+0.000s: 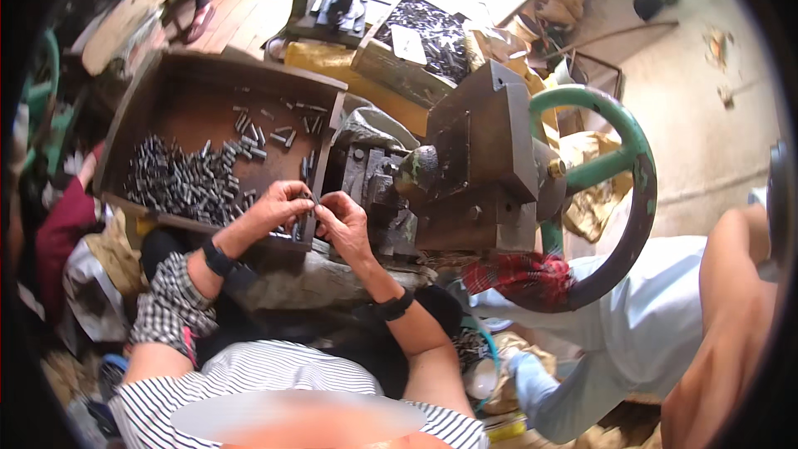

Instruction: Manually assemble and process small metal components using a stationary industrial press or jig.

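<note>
My left hand [281, 208] and my right hand [346, 226] meet over the near right corner of a wooden tray [191, 104]. Between their pinched fingertips is a small dark metal piece [314, 199], mostly covered by the fingers; its exact shape cannot be made out. A heap of short metal cylinders [179, 179] fills the tray's near left part, with loose ones scattered to the right. Just right of my right hand stands the dark metal bed [378, 195] of a hand press [478, 158].
A green handwheel [636, 158] on the press has a red checked cloth [528, 276] tied at its lower rim. Behind stand a crate [399, 75] of metal pieces and another press [337, 8]. A person in light blue trousers [640, 308] sits close on the right.
</note>
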### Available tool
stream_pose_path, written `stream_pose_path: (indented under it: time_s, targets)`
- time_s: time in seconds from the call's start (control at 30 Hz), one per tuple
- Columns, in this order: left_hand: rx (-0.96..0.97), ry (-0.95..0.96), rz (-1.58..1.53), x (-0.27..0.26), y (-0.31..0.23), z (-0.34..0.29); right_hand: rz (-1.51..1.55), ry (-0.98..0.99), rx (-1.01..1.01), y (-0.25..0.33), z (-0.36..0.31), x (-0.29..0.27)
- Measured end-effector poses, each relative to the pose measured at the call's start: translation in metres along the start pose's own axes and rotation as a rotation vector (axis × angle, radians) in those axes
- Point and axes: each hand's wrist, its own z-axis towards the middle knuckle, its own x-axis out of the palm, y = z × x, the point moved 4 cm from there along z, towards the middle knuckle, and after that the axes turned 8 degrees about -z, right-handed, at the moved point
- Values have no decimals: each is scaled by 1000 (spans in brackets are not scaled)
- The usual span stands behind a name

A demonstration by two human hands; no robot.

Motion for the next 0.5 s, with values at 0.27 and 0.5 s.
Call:
stream_pose_path:
  time_s: [0.27, 0.5]
  targets:
    - [26, 13, 6, -8, 10, -3, 1, 16, 3, -6, 3, 5]
    - [13, 29, -81, 3, 19, 6, -57, 10, 22, -3, -2, -8]
